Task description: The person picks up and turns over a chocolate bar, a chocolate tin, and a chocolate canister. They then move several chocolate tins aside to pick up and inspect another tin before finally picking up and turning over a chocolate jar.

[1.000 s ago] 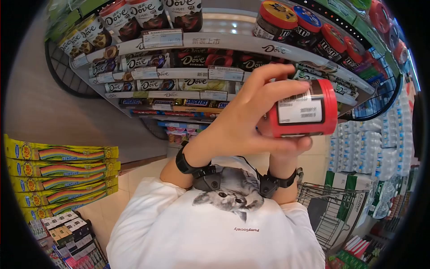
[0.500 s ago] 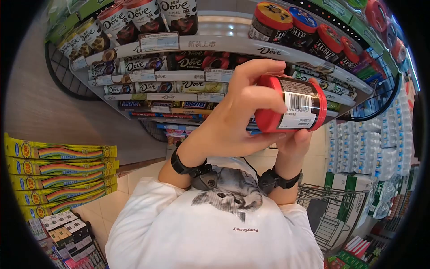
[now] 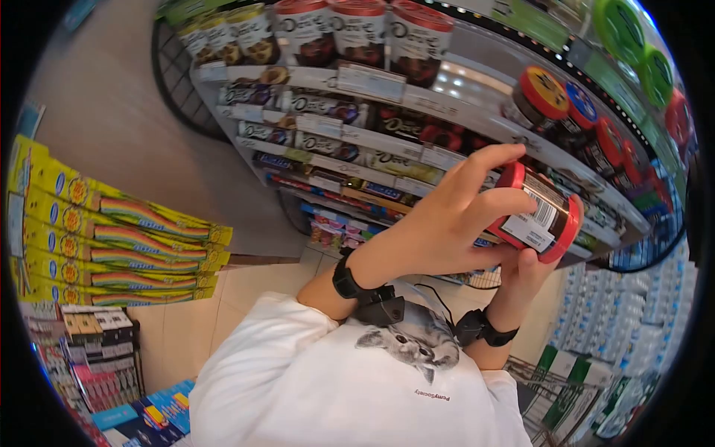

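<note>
A jar (image 3: 542,211) with red ends and a dark label lies tilted on its side between my hands. Its barcode and a white sticker face me. My left hand (image 3: 454,212) grips the red left end, fingers curled over the top and thumb underneath. From below and behind, my right hand (image 3: 527,272) holds the other side, its thumb on the near edge and a fingertip showing past the far end. The jar hides most of the right fingers. Similar M&M's jars (image 3: 544,97) stand on the shelf beyond.
Dove pouches (image 3: 361,33) line the upper shelf (image 3: 298,74), with chocolate bars (image 3: 328,112) on tiers below. Yellow rainbow-candy packs (image 3: 141,238) hang at left. At lower right is a wire cart (image 3: 532,380); bottled water (image 3: 618,305) is stacked beyond it.
The view has swung, so the shelves now slant down to the right. The jar appears lower, farther right and more tilted, still in both hands.
</note>
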`<state>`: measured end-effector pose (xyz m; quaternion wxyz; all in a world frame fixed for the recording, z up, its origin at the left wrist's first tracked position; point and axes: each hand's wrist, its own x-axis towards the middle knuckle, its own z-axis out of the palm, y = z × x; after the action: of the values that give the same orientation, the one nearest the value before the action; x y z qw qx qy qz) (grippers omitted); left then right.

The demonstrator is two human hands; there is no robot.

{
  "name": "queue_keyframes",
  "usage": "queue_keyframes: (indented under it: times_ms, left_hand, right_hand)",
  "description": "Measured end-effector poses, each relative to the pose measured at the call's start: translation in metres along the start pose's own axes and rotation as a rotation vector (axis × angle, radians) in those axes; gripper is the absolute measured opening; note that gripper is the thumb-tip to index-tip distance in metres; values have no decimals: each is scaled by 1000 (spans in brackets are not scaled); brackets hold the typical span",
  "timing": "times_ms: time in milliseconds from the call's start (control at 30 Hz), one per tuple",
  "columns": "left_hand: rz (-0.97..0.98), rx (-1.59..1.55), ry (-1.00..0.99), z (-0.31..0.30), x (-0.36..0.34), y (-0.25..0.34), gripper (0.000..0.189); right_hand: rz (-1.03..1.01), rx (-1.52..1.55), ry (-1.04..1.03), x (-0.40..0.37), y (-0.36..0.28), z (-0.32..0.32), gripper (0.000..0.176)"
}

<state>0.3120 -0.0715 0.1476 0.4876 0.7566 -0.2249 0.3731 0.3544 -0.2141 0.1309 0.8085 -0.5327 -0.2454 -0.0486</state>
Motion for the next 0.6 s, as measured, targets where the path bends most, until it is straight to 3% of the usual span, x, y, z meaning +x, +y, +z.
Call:
queue_keyframes:
  times_ms: [433,500,533,600]
  left_hand:
    - [-117,177,83,-44,-25,0,62]
    - [29,263,116,-50,-25,2,58]
    - [122,175,165,-48,-26,-2,55]
    - [189,102,183,-54,-24,8,56]
  right_hand:
    - [173,-4,-172,6,23,36,104]
    - [31,-92,-164,6,12,50,98]
    - [-178,-157,-225,4,10,48,92]
    - [-362,-128,-306,0,5,51,91]
